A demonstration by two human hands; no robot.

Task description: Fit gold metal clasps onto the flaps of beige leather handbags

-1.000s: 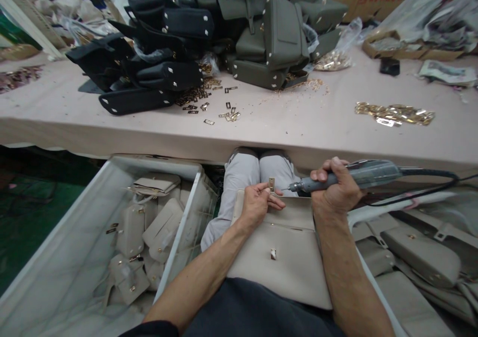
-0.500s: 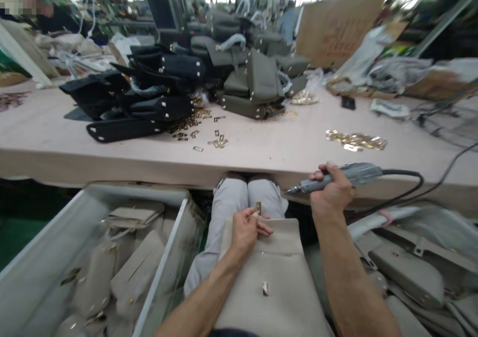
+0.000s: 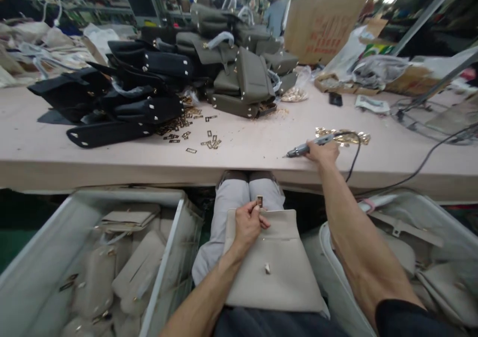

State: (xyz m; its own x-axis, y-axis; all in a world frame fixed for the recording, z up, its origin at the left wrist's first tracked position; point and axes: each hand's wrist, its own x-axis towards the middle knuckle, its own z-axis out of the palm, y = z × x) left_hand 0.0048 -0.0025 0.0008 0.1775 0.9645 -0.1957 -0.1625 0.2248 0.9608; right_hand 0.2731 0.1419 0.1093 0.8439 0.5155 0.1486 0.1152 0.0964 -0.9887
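My left hand is closed, pinching a small gold metal plate upright above the flap edge of a beige handbag. The bag lies flat across my lap, with a small metal turn lock on its front. Out over the table, my right hand grips a grey electric screwdriver, its tip pointing left just above the tabletop. A cord runs from the tool's back end. Behind it lies a pile of gold metal pieces, partly covered by the tool and hand.
Black handbags and olive handbags are heaped on the table. Loose rectangular frames are scattered before them. A bin of beige bags stands at my left, another container at my right. A cardboard box stands behind.
My right hand has carried the screwdriver forward from above my lap to over the table. My left hand still pinches the plate at the bag's flap. The view has shifted slightly.
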